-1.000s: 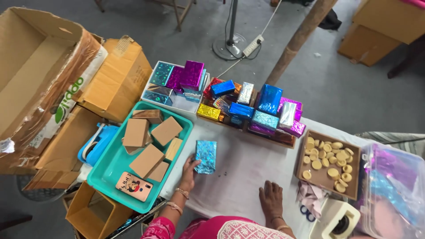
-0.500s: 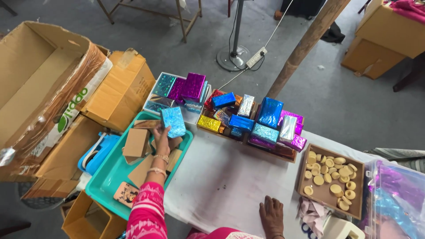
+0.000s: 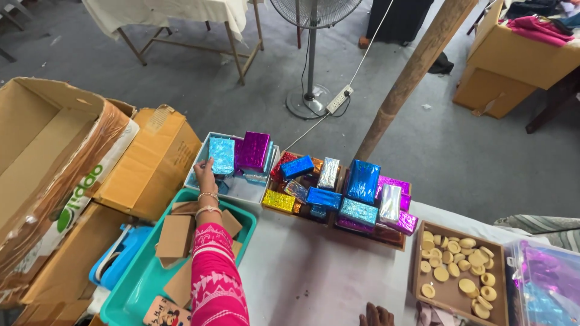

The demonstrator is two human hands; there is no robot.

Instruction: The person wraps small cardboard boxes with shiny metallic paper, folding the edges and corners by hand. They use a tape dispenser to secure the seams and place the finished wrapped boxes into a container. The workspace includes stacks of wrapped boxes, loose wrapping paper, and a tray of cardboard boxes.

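The left hand (image 3: 205, 169) is stretched out at about 11 o'clock from the body, its fingers closed on the near left edge of a light blue foil-wrapped box (image 3: 222, 155), which lies in the white tray (image 3: 246, 189) at the far left of the table. Just at 3 o'clock of that box, touching it, stands a magenta foil-wrapped box (image 3: 253, 150); the near half of the white tray is bare. The pink sleeve (image 3: 216, 278) runs back toward 6 o'clock over the teal tray (image 3: 132, 287), which holds plain brown cardboard boxes (image 3: 176, 236) and, at its near edge, a phone with a cartoon case (image 3: 165, 314).

The right hand (image 3: 377, 316) shows only as fingertips at the bottom edge, resting on the white tablecloth (image 3: 320, 265); whether it is open or curled cannot be told. Between the two hands the cloth offers broad open room.

At 12 to 1 o'clock a wooden tray (image 3: 386, 236) is heaped with foil-wrapped boxes in blue, silver, gold and purple. At 3 o'clock a brown tray of round yellow discs (image 3: 459, 274) sits near the table's right end. Large cardboard cartons (image 3: 151, 160) crowd the left edge at 9 to 10 o'clock
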